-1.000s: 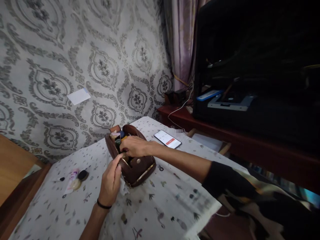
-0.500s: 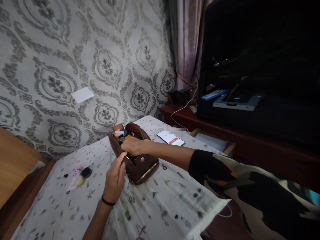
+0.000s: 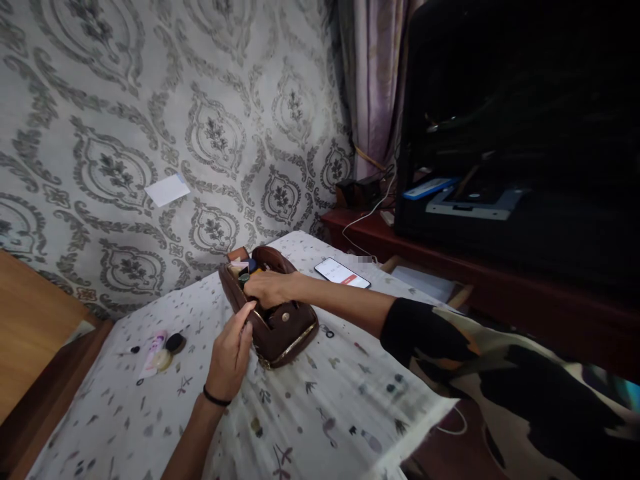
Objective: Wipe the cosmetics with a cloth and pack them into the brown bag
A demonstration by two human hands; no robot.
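Observation:
A brown zippered bag [image 3: 295, 333] lies on the patterned white cloth with its top unzipped. My left hand [image 3: 231, 347], with a black band at the wrist, grips the bag's near-left edge beside the zip between thumb and fingers. Reaching in from the right, my right hand [image 3: 270, 287] is down inside the bag's opening. Its fingers are hidden there, so whatever they touch cannot be seen. Several items show inside the bag beyond that hand, among them a dark blue round item [image 3: 250, 265] and a small dark green round lid [image 3: 244, 279].
On the left of the cloth [image 3: 300, 427] lie a pink-and-white tube [image 3: 155, 350], a small cream-coloured jar [image 3: 162, 361] and a black round lid [image 3: 175, 342]. A lit phone [image 3: 343, 273] lies beyond my right forearm. An open drawer [image 3: 425, 283] and a large dark screen [image 3: 520, 120] are at right.
Both hands stay at the bag in nearly the same positions. My right hand has shifted very slightly within the opening, and the whole view has moved a little.

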